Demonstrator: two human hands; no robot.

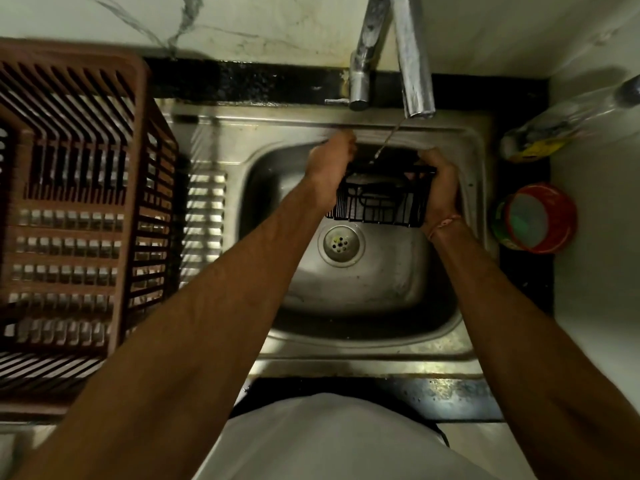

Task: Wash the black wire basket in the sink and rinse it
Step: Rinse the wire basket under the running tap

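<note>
black wire basket (381, 199): held over the far half of the sink (363, 289), above and just beyond the drain (341, 244), tilted with its barred side toward the camera. a thin stream of water (388, 142) falls from the tap (414, 64) onto its upper edge.

right hand (440, 188): grasping the basket's right end, fingers curled over the top rim, thumb side against the wire. a thread band (445, 225) sits on the wrist.

left hand (330, 168): at the basket's left end, back of the hand toward the camera; fingers hidden behind it, so cannot tell whether they grip the wire or only touch it.

sink: stainless steel, set in a dark worktop (450, 396); basin surface wet and dull.

brown plastic crate (76, 209): slatted, on the drainboard left of the basin, well apart from the basket.

red-rimmed round container (536, 220): on the worktop right of the sink.

plastic bottle (554, 133): lying on its side beyond the container, yellow label, blurred.

tap: two metal tubes rising against the pale wall.
</note>
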